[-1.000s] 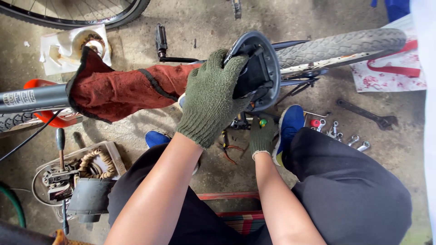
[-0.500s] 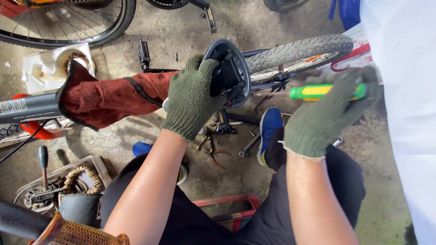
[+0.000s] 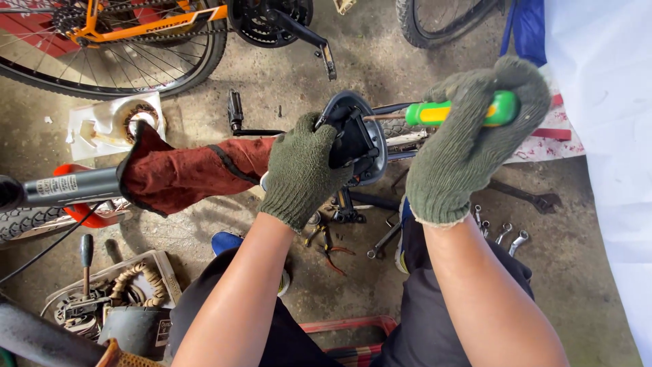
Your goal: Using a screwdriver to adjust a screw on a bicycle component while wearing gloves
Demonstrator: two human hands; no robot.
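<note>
My left hand [image 3: 303, 170] is closed around the black saddle [image 3: 354, 138], as before. My right hand [image 3: 468, 139] has come up from the floor and now grips a green screwdriver [image 3: 462, 111], its shaft at the saddle; wrenches [image 3: 506, 231] lie beyond.

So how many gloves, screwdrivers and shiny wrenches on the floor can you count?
Green gloves: 2, left hand and right hand
Green-and-yellow screwdriver: 1
Shiny wrenches seen by the right knee: 3, maybe more hidden
Total: 6
</note>
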